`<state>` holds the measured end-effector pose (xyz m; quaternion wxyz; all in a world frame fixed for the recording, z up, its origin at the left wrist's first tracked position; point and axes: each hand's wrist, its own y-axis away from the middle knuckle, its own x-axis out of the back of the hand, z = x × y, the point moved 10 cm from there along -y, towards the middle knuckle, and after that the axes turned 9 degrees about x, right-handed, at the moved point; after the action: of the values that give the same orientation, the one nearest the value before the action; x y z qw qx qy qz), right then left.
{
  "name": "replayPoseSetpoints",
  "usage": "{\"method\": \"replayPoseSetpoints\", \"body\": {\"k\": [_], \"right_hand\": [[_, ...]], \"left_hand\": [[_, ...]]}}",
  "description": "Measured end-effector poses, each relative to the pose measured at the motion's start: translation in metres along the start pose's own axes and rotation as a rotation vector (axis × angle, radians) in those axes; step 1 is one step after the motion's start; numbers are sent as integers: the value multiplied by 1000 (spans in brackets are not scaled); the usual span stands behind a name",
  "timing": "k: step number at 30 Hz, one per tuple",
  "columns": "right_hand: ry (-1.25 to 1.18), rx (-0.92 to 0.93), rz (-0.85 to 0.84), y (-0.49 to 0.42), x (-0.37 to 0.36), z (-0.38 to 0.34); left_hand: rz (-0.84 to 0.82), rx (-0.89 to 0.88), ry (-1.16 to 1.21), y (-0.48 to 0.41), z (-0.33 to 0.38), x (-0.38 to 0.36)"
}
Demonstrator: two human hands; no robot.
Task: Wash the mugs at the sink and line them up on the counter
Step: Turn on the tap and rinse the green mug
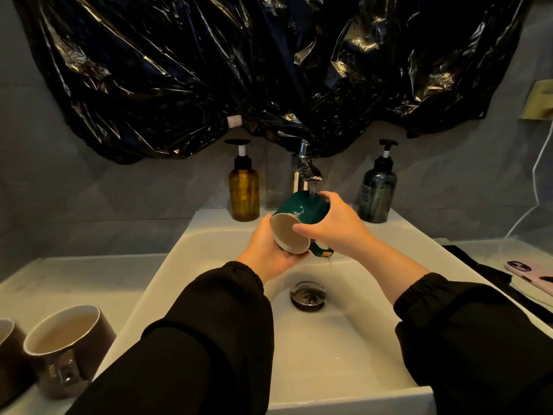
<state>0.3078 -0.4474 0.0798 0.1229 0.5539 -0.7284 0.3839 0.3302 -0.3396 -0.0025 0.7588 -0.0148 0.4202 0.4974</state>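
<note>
1. Green mug (302, 211) lies on its side directly under the tap (303, 172), over the sink (329, 339). Its mouth is turned toward you, and its handle (321, 251) points down with water dripping off it.
2. Your left grip (269, 250) cradles the rim end from below, fingers curled under the wall. Your right grip (338, 226) wraps over the body from above, thumb at the lip. Both are closed round the mug, neither spread.
3. Treat it as glazed ceramic: stiff, fairly heavy for its size, and likely to chip or crack if it drops into the hard basin below the tap. Wet glaze is probably slippery, so a light pinch on the wall alone is a poor hold.
4. The safest hold is probably fingers hooked through the handle, or a full wrap round the body, with the other grip under the base whenever you turn it.
5. A brown mug (68, 348) and a second brown mug (9, 354), cut off by the frame edge, stand on the counter (74, 280) well left of the tap and nearer you. Set the green one down there gently, base first.
</note>
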Motion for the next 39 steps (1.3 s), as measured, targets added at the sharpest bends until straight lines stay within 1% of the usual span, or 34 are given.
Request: {"method": "replayPoseSetpoints", "body": {"k": [2,3,5,7,8,10,15,19,23,26,28,30,34,37,39], "right_hand": [[-33,-39,-2,0,-2,3],[-105,-66,7,0,-2,7],[-359,-178,29,3,-4,18],[-625,-361,55,12,-11,37],[-721,-431,69,16,-13,44],[-860,-517,90,23,-16,51],[-1010,-728,70,39,-32,58],[-1024,-829,-27,45,-47,59],[-1003,-840,-158,41,-50,68],[-1025,-807,-198,36,-49,73],[-1058,-737,-204,32,-46,71],[-1060,-648,-195,27,-42,68],[-1037,-531,-159,22,-36,65],[-956,-429,-154,16,-30,63],[-958,-371,-190,15,-27,60]], "left_hand": [[15,-13,-31,2,2,2],[27,-23,-64,3,4,4],[70,-48,-222,4,9,8],[102,-56,-451,5,11,8],[95,-51,-534,5,9,6],[55,-40,-627,5,5,-1],[6,-104,-783,10,2,-18],[95,-166,-862,15,8,-17],[177,-216,-929,20,23,-8],[167,-274,-1063,26,35,-3],[168,-314,-1193,29,40,-1],[165,-336,-1273,29,41,0],[128,-265,-1240,23,31,0],[141,-301,-1291,20,25,-4],[174,-348,-1367,18,24,-5]]}}
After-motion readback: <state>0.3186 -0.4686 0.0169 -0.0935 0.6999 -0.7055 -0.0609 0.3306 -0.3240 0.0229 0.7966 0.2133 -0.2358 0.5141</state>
